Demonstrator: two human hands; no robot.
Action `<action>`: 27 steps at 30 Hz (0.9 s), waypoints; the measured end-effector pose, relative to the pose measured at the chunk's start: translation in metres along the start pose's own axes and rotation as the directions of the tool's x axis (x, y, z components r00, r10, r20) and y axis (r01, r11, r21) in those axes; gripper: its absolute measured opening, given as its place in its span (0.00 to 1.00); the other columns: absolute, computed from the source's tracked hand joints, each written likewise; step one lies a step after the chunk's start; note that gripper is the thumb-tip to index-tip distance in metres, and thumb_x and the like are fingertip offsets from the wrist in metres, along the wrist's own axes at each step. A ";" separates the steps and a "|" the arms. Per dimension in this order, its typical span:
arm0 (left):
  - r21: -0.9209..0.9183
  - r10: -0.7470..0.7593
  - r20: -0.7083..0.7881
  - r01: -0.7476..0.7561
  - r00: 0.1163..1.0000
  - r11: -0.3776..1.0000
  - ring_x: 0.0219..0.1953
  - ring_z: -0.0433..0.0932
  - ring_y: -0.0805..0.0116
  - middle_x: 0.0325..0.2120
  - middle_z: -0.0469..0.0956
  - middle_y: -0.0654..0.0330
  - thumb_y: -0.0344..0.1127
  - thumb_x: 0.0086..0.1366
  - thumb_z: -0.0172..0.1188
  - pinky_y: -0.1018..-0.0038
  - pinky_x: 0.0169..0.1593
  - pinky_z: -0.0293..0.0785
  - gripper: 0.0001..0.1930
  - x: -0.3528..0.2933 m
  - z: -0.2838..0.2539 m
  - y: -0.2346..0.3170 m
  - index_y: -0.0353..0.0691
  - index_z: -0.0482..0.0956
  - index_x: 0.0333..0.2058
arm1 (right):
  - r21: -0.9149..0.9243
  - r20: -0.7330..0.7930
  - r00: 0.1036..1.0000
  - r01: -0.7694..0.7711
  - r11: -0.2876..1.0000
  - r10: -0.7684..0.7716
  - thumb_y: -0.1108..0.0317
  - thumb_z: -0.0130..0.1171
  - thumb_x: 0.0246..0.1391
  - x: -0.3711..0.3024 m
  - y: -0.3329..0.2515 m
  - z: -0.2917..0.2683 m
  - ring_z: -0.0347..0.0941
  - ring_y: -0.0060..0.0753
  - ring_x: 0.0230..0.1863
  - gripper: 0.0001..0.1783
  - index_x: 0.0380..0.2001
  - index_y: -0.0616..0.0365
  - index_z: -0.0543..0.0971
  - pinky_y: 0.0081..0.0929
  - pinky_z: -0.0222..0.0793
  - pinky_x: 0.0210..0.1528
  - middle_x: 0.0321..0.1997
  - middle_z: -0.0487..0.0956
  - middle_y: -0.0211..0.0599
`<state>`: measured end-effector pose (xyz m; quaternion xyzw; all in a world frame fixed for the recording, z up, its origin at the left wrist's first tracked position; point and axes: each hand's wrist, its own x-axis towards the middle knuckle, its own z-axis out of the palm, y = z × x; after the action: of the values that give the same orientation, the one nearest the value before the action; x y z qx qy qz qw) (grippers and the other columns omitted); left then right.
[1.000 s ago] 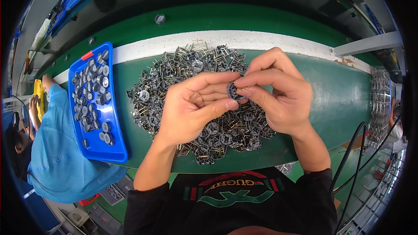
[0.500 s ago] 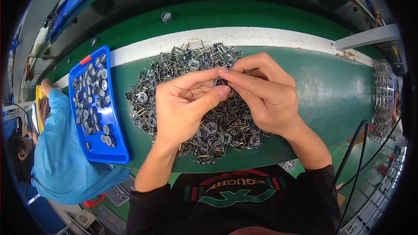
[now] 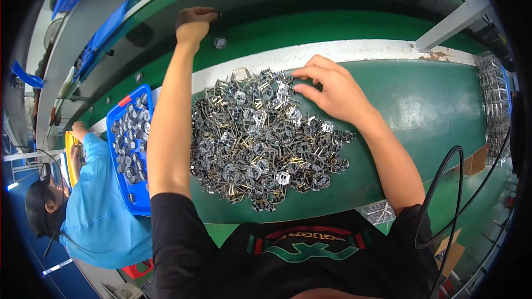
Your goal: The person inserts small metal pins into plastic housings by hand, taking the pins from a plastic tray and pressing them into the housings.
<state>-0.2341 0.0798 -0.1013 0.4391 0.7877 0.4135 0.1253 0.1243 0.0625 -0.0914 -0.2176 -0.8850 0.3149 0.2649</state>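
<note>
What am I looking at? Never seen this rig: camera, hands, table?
No machine: a person's two bare hands, seen from a wide fisheye camera worn on the head. On the green table lies a heap of dark parts with metal pins; left of it, a blue tray, partly hidden, holds round grey pieces. The left hand extends past the white rail, a small dark thing at its fingertips; whether gripped is unclear. The right hand is at the heap's edge, thumb and fingers apart, holding nothing visible.
</note>
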 end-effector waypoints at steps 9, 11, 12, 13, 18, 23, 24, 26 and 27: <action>0.051 -0.151 0.047 0.149 0.987 0.988 0.37 0.83 0.62 0.30 0.84 0.52 0.51 0.54 0.70 0.69 0.44 0.76 0.25 -0.025 -0.001 0.020 0.35 0.85 0.42 | 0.072 0.099 0.992 -0.086 0.994 0.079 0.69 0.70 0.47 -0.008 0.006 -0.007 0.74 0.34 0.34 0.08 0.27 0.58 0.79 0.30 0.69 0.37 0.30 0.76 0.33; 0.218 -0.073 0.289 0.009 0.955 0.976 0.38 0.83 0.61 0.31 0.83 0.52 0.55 0.52 0.70 0.69 0.46 0.76 0.29 -0.052 -0.005 0.032 0.34 0.84 0.42 | 0.163 0.166 0.979 -0.148 0.975 0.121 0.71 0.69 0.48 -0.004 0.000 -0.019 0.75 0.31 0.32 0.08 0.28 0.59 0.78 0.27 0.70 0.36 0.31 0.76 0.33; 0.252 -0.059 0.317 -0.024 0.947 0.967 0.38 0.83 0.60 0.30 0.83 0.52 0.55 0.50 0.71 0.68 0.46 0.76 0.29 -0.062 -0.004 0.040 0.34 0.84 0.41 | 0.242 0.240 0.958 -0.217 0.946 0.158 0.72 0.69 0.49 -0.004 -0.001 -0.021 0.75 0.29 0.30 0.08 0.29 0.59 0.78 0.25 0.71 0.34 0.31 0.77 0.33; 0.320 -0.015 0.283 -0.079 0.959 0.944 0.38 0.83 0.59 0.30 0.83 0.51 0.53 0.50 0.72 0.68 0.46 0.76 0.27 -0.066 0.003 0.044 0.35 0.84 0.41 | 0.296 0.264 0.955 -0.213 0.931 0.134 0.75 0.67 0.51 -0.004 0.002 -0.024 0.76 0.24 0.29 0.07 0.29 0.60 0.77 0.22 0.72 0.34 0.32 0.79 0.33; 0.353 0.076 0.213 -0.149 0.974 0.924 0.33 0.81 0.69 0.31 0.82 0.55 0.42 0.52 0.71 0.73 0.42 0.77 0.21 -0.079 0.004 0.048 0.36 0.83 0.43 | 0.724 0.259 0.941 -0.338 0.601 0.218 0.77 0.64 0.53 -0.007 -0.012 -0.019 0.78 0.21 0.33 0.05 0.34 0.63 0.79 0.21 0.73 0.35 0.32 0.81 0.33; -0.142 0.209 0.193 -0.183 0.959 0.973 0.40 0.79 0.71 0.39 0.80 0.58 0.24 0.55 0.65 0.76 0.44 0.77 0.19 -0.155 -0.024 0.097 0.34 0.79 0.47 | 0.807 0.175 0.954 -0.281 0.520 0.244 0.75 0.59 0.59 -0.007 -0.021 -0.017 0.80 0.24 0.36 0.11 0.45 0.66 0.82 0.22 0.75 0.38 0.36 0.83 0.36; -0.257 0.210 0.241 -0.147 0.948 0.955 0.41 0.79 0.71 0.40 0.80 0.58 0.22 0.56 0.64 0.76 0.45 0.77 0.19 -0.172 -0.025 0.106 0.33 0.78 0.48 | 0.804 0.174 0.949 -0.291 0.519 0.263 0.75 0.59 0.59 -0.009 -0.024 -0.018 0.80 0.24 0.36 0.11 0.45 0.66 0.82 0.22 0.75 0.38 0.36 0.83 0.36; -0.489 0.071 0.360 0.123 0.930 0.864 0.43 0.80 0.71 0.43 0.80 0.55 0.20 0.57 0.63 0.77 0.45 0.77 0.19 -0.206 -0.031 0.123 0.29 0.76 0.49 | 0.884 0.186 0.932 -0.297 0.361 0.311 0.73 0.59 0.61 -0.008 -0.032 -0.019 0.81 0.27 0.39 0.11 0.44 0.67 0.82 0.23 0.76 0.39 0.37 0.83 0.39; -0.533 0.050 0.377 0.172 0.925 0.829 0.44 0.81 0.69 0.44 0.80 0.53 0.19 0.56 0.63 0.77 0.45 0.78 0.19 -0.220 -0.032 0.125 0.28 0.76 0.49 | 0.886 0.211 0.926 -0.316 0.340 0.313 0.76 0.60 0.59 -0.008 -0.033 -0.018 0.81 0.29 0.43 0.12 0.46 0.67 0.81 0.23 0.76 0.43 0.39 0.83 0.40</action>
<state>-0.0503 -0.0781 -0.0227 0.4282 0.6082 0.5287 0.4090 0.1336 0.0424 -0.0600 -0.2042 -0.5126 0.7881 0.2727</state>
